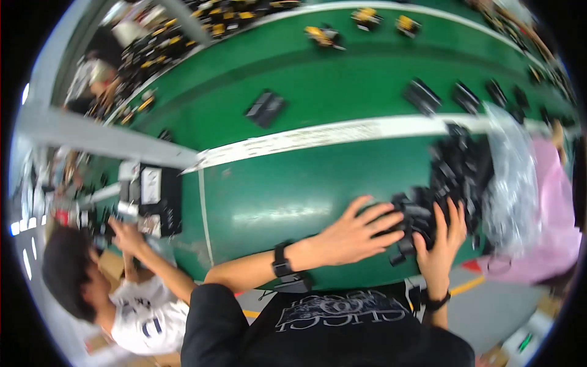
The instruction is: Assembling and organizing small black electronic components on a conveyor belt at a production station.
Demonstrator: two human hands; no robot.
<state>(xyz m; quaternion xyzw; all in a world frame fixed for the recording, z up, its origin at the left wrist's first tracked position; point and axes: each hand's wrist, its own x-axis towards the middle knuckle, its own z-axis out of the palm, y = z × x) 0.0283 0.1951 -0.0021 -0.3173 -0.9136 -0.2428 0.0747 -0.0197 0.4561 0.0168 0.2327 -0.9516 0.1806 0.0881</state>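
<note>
A heap of small black parts [455, 162], blurred so that I cannot tell their exact kind, lies on the right of the green worktop. My left hand [362, 234] reaches in from the left with its fingers spread, their tips at the near-left edge of some black parts [417, 214]. My right hand [445, 244] rests against the near side of the same parts, its fingers stretched forward and apart. Neither hand is closed around a piece. Black bands circle both of my wrists.
A clear plastic bag [512, 183] stands beside the heap, near a person in pink [553, 208]. Beyond a white rail [293, 140], a green belt [342, 79] carries black blocks [266, 109] and yellow-black items [367, 18]. A co-worker [147, 306] sits left, near a black box [162, 196].
</note>
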